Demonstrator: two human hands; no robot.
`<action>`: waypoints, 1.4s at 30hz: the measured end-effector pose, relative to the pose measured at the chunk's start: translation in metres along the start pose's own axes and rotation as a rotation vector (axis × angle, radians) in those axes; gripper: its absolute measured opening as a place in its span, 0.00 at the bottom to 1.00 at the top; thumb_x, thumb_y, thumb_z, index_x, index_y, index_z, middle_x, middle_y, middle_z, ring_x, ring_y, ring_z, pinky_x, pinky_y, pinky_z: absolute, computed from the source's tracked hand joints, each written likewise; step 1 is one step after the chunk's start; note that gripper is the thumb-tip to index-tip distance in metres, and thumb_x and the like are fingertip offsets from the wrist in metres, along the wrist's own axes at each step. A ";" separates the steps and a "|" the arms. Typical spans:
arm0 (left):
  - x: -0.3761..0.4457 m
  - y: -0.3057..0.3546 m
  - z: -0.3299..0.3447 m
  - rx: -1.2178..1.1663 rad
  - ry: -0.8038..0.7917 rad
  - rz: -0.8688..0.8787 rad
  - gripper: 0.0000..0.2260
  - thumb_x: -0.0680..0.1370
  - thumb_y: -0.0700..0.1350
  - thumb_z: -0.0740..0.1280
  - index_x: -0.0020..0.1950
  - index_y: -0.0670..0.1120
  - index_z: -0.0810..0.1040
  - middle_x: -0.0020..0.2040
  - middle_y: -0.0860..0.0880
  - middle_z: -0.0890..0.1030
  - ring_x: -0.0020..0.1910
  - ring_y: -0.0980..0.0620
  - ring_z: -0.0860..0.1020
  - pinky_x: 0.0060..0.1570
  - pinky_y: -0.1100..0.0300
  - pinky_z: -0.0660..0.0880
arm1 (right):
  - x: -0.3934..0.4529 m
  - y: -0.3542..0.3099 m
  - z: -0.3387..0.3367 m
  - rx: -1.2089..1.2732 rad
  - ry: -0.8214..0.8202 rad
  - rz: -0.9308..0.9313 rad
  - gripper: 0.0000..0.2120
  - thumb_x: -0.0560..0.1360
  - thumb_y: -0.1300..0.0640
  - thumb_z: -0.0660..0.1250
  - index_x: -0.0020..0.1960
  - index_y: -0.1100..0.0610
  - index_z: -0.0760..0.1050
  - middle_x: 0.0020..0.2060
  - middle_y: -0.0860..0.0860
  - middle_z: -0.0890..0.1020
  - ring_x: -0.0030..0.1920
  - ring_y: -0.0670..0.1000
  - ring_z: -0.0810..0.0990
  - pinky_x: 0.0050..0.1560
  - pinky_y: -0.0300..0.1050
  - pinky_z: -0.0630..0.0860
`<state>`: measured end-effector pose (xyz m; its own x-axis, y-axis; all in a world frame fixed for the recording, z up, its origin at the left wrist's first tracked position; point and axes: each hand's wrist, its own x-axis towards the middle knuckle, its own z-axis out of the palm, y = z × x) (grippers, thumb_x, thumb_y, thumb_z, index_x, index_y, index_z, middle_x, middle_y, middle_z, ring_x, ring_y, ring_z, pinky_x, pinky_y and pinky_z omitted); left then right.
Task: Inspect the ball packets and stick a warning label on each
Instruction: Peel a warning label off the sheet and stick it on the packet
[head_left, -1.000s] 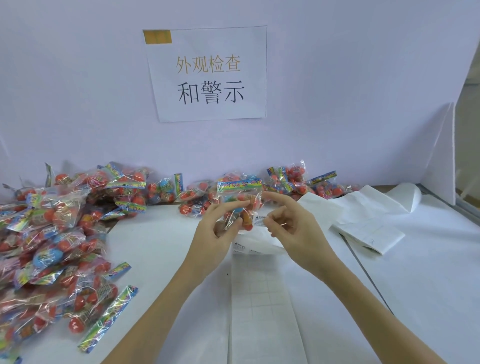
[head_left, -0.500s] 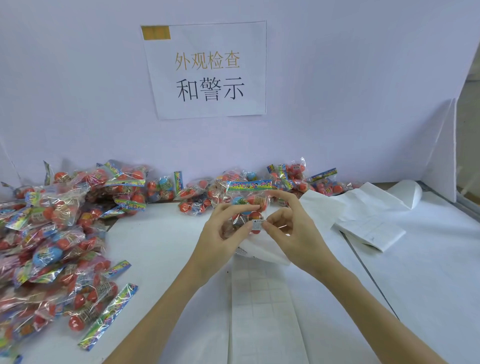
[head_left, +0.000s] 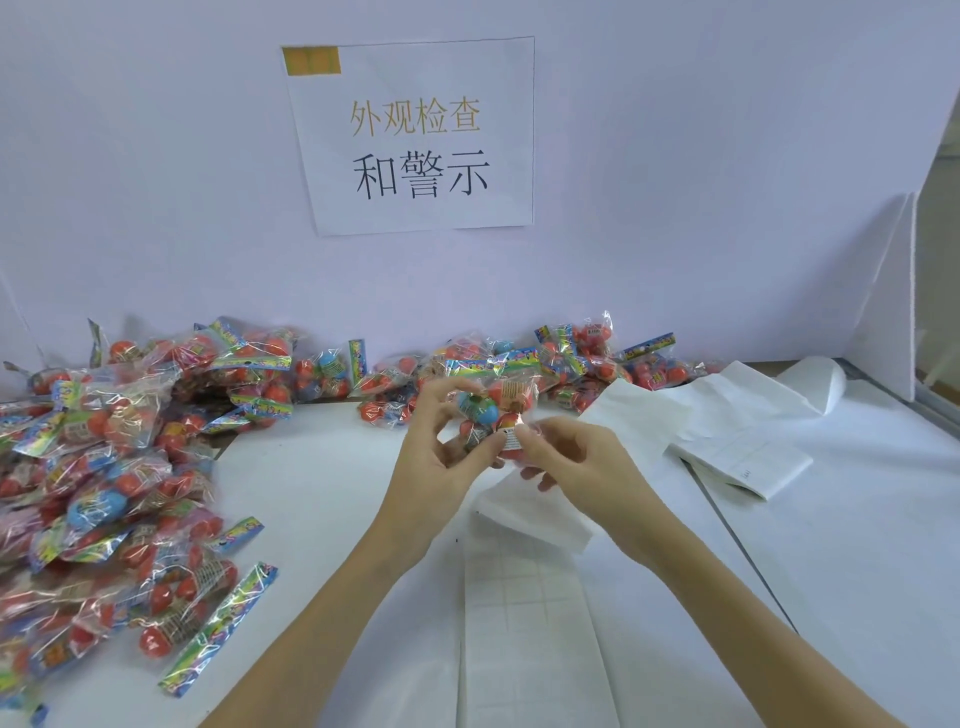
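One packet (head_left: 493, 400) is being pinched by left hand (head_left: 441, 457); label (head_left: 511, 439) being pressed on, apparently, by right hand (head_left: 576, 462); piles (head_left: 104, 467) awaiting.

Left edge of the table (head_left: 332, 499) is buried under a ball packet pile (head_left: 104, 478), more packets (head_left: 597, 358) line the back edge. Folded label sheets (head_left: 737, 447) crowd the right; bare tabletop between the pile and the backing strip (head_left: 530, 623) stays passable.

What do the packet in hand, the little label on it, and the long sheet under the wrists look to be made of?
Packet: thin clear plastic film, glossy; it crinkles and glints, and the balls show through.
Label: small white printed sticker, probably paper; matte. The right hand presses it on while the left hand holds the packet.
Long sheet: whitish backing paper, seemingly waxy, with a faint grid of empty label cells.
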<state>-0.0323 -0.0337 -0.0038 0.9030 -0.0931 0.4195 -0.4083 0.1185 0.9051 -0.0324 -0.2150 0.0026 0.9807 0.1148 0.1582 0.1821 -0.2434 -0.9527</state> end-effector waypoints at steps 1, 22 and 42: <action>0.000 0.000 0.000 -0.027 0.001 -0.011 0.27 0.78 0.36 0.75 0.71 0.55 0.71 0.58 0.44 0.81 0.49 0.42 0.86 0.52 0.53 0.83 | 0.000 0.000 -0.002 0.067 -0.043 0.006 0.14 0.78 0.45 0.72 0.53 0.56 0.85 0.42 0.52 0.88 0.42 0.49 0.85 0.44 0.41 0.81; 0.015 -0.028 -0.055 1.025 0.227 -0.064 0.21 0.82 0.48 0.69 0.75 0.51 0.71 0.71 0.49 0.73 0.71 0.45 0.69 0.68 0.51 0.70 | -0.011 -0.031 -0.075 1.755 -0.848 -0.178 0.35 0.76 0.39 0.68 0.81 0.41 0.63 0.59 0.53 0.79 0.53 0.52 0.79 0.52 0.39 0.70; 0.016 -0.038 -0.083 1.285 0.156 -0.165 0.22 0.79 0.55 0.73 0.61 0.40 0.71 0.58 0.42 0.73 0.53 0.37 0.75 0.53 0.46 0.73 | 0.004 -0.004 -0.044 1.236 -0.557 0.165 0.20 0.83 0.50 0.67 0.73 0.55 0.77 0.45 0.49 0.79 0.40 0.47 0.74 0.41 0.39 0.72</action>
<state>0.0088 0.0423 -0.0368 0.9252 0.1095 0.3634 -0.0489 -0.9151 0.4002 -0.0259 -0.2558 0.0189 0.7728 0.6097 0.1763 -0.4035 0.6864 -0.6050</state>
